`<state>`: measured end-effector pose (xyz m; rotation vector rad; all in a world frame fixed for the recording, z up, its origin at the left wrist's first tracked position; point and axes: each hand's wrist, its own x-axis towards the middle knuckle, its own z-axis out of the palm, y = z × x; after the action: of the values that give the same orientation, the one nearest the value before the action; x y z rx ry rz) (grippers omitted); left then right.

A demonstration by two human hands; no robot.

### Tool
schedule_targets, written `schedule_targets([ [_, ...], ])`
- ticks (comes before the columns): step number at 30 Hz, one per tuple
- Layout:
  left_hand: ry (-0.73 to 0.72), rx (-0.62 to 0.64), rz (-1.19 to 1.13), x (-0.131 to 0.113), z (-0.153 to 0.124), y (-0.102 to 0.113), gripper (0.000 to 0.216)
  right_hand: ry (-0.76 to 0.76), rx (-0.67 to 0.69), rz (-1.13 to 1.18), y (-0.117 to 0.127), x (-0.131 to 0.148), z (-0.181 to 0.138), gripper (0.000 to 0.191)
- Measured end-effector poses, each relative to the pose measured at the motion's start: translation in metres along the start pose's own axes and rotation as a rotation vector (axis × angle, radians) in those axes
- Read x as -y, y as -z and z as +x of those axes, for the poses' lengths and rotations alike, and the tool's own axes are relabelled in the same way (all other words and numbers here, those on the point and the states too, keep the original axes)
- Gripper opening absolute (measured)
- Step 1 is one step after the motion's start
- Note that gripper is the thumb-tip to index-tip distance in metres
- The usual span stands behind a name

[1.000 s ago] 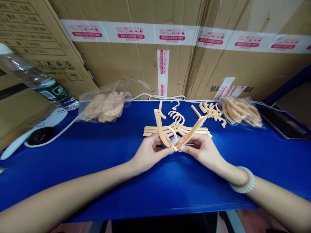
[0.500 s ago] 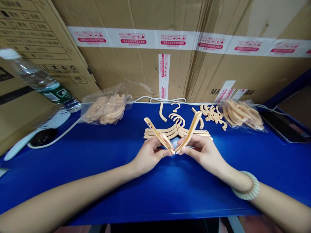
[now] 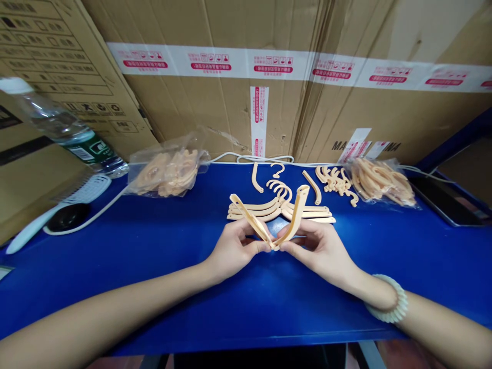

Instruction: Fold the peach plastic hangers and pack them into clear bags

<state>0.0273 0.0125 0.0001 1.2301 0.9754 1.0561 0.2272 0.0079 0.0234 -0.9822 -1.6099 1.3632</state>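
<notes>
My left hand [image 3: 240, 247] pinches a beige plastic hanger arm [image 3: 246, 212] that slants up to the left. Between the fingers of my right hand [image 3: 317, 246] is a second hanger arm [image 3: 295, 218], curving up to the right. The lower ends of both arms meet between my fingertips in a V; whether they are locked together I cannot tell. Just behind my hands lie several assembled hangers [image 3: 257, 206] with their hooks pointing away from me. A loose hook [image 3: 277, 169] and two loose arms, one on the left [image 3: 257, 178] and one on the right [image 3: 312, 187], lie beyond them.
Several loose hooks [image 3: 333, 180] are piled beside a clear bag of arms [image 3: 384, 182]. Another bag of beige parts [image 3: 167, 171] stands left. A water bottle [image 3: 84, 141], hairbrush [image 3: 65, 205], black mouse [image 3: 69, 218], phone [image 3: 449, 202] and white cable [image 3: 265, 160] surround the blue table [image 3: 192, 318].
The right arm piece has shifted left and slightly down, and its lower end now meets the left piece. The small gap between them has closed.
</notes>
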Motion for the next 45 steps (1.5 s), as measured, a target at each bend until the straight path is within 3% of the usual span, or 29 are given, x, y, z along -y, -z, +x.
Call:
schedule_targets([
  [13,0.020,-0.003,-0.082,0.003,0.000,-0.003,0.029,0.075,-0.119,-0.140,0.002,0.002,0.004,0.018],
  [16,0.040,-0.008,-0.146,-0.004,0.002,0.003,0.030,0.035,-0.071,-0.152,0.019,0.009,0.014,0.024],
  [21,0.057,-0.140,-0.278,-0.018,0.014,0.024,0.036,0.066,0.024,-0.214,0.060,0.023,0.029,0.027],
  [27,-0.015,-0.220,-0.303,-0.027,0.032,0.052,0.029,0.256,0.083,-0.674,0.091,0.026,0.039,0.025],
  [31,-0.077,-0.123,-0.130,-0.028,0.042,0.072,0.033,0.337,0.162,-0.918,0.104,0.028,0.042,0.023],
  [36,-0.294,0.132,0.492,-0.028,0.048,0.093,0.021,0.201,0.348,-0.998,0.114,0.030,0.040,0.018],
  [40,-0.561,0.257,0.761,-0.024,0.048,0.092,0.018,0.058,0.396,-0.998,0.114,0.025,0.038,0.011],
  [45,-0.665,0.279,0.848,-0.013,0.046,0.084,0.016,-0.020,0.388,-1.000,0.112,0.021,0.038,0.010],
])
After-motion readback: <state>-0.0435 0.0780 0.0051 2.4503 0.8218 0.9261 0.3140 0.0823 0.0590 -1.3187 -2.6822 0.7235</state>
